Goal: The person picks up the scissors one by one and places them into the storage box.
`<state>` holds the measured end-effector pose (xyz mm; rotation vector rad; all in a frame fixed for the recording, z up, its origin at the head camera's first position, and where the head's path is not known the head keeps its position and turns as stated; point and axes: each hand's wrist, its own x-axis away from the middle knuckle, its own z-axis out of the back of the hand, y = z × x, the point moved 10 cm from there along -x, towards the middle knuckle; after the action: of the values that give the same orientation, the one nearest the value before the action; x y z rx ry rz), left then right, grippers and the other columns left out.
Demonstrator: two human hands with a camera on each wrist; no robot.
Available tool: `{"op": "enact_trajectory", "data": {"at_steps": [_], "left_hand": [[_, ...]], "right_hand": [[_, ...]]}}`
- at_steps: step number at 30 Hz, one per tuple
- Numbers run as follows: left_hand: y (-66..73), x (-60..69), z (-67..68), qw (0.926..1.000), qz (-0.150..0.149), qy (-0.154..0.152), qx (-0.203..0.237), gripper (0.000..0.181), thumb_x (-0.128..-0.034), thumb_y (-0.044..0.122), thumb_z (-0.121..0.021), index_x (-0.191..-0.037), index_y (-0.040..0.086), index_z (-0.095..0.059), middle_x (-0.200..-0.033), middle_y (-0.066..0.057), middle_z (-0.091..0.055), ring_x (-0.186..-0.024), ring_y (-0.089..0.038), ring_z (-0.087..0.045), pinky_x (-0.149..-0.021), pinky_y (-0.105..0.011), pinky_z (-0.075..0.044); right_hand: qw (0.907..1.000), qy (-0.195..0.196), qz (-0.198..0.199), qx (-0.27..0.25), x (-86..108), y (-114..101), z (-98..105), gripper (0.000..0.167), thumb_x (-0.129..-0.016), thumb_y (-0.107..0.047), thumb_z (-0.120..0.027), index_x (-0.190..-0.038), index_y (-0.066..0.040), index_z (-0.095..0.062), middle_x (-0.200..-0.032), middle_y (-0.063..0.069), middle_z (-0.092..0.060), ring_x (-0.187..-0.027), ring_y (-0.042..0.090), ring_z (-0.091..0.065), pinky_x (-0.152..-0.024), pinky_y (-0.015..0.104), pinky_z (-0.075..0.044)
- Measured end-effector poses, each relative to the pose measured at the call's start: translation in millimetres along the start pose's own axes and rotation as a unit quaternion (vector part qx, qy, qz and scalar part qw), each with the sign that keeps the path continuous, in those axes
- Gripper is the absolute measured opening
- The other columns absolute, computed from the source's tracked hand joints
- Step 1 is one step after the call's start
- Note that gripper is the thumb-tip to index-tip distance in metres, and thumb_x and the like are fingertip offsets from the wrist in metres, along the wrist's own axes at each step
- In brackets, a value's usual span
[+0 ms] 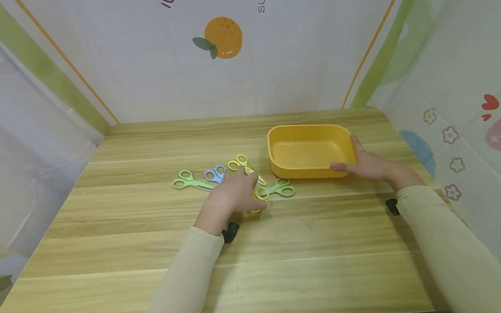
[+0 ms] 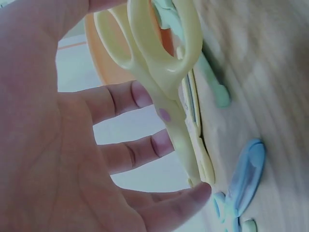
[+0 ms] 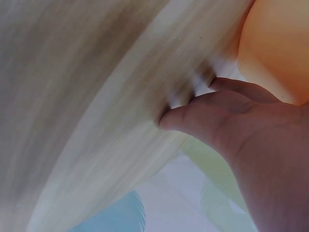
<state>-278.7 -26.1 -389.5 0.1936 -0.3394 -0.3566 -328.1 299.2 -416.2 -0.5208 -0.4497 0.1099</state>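
Observation:
My left hand (image 1: 233, 191) is low over a group of scissors. In the left wrist view this hand (image 2: 58, 140) holds yellow scissors (image 2: 176, 123), fingertips along the blades and the thumb up by the handle loops. Close by lie a second yellow pair (image 1: 243, 162), blue scissors (image 1: 215, 174), green scissors (image 1: 188, 180) on the left and another green pair (image 1: 283, 188) on the right. At the right end of a yellow box (image 1: 306, 171), my right hand (image 1: 367, 163) rests with extended fingers, thumb at the front corner; in the right wrist view its fingertips (image 3: 169, 118) reach the tabletop.
The wooden table (image 1: 289, 249) has a printed curtain (image 1: 143, 63) behind it and more curtain at both sides. Beyond the scissors, the box stands toward the back right. A black wrist-camera piece (image 1: 231, 232) sits under my left wrist.

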Motion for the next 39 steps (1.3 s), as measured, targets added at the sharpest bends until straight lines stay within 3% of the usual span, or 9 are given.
{"op": "enact_trajectory", "data": {"at_steps": [7, 17, 30, 39], "left_hand": [[3.8, 0.8, 5.2, 0.9998, -0.012, 0.013, -0.005, 0.06, -0.0913, 0.053, -0.073, -0.139, 0.019, -0.062, -0.151, -0.023, -0.048, -0.139, -0.06, -0.045, -0.1, -0.064, -0.055], [4.7, -1.1, 13.6, 0.9987, -0.019, 0.047, -0.008, 0.049, -0.0873, 0.051, -0.076, -0.123, 0.018, -0.065, -0.138, -0.018, -0.051, -0.125, -0.048, -0.051, -0.094, -0.056, -0.056], [8.0, -0.7, 18.1, 0.9983, -0.022, 0.051, -0.016, 0.051, -0.0888, 0.051, -0.075, -0.126, 0.017, -0.066, -0.136, -0.015, -0.05, -0.125, -0.048, -0.051, -0.09, -0.053, -0.057], [9.4, -2.9, 25.7, 0.9963, -0.019, 0.082, -0.015, 0.056, -0.0873, 0.052, -0.076, -0.127, 0.014, -0.064, -0.135, -0.014, -0.052, -0.122, -0.044, -0.05, -0.088, -0.051, -0.058]], "right_hand": [[1.0, -0.002, -0.002, -0.006, -1.0, 1, 0, 0.131, -0.097, -0.077, -0.054, -0.156, -0.014, 0.044, -0.167, 0.046, -0.014, -0.151, 0.064, -0.029, -0.123, 0.074, -0.026], [1.0, 0.001, 0.002, -0.01, -0.9, 0, 0, 0.131, -0.097, -0.076, -0.055, -0.156, -0.014, 0.043, -0.167, 0.045, -0.013, -0.153, 0.063, -0.028, -0.124, 0.074, -0.026], [0.9999, 0.002, 0.005, -0.01, -1.1, 1, 0, 0.131, -0.097, -0.075, -0.055, -0.155, -0.014, 0.044, -0.166, 0.047, -0.016, -0.152, 0.063, -0.029, -0.123, 0.074, -0.027], [0.9999, -0.001, 0.001, -0.015, -1.2, 2, 0, 0.131, -0.097, -0.076, -0.055, -0.155, -0.014, 0.044, -0.167, 0.046, -0.011, -0.152, 0.063, -0.027, -0.123, 0.074, -0.025]]}}
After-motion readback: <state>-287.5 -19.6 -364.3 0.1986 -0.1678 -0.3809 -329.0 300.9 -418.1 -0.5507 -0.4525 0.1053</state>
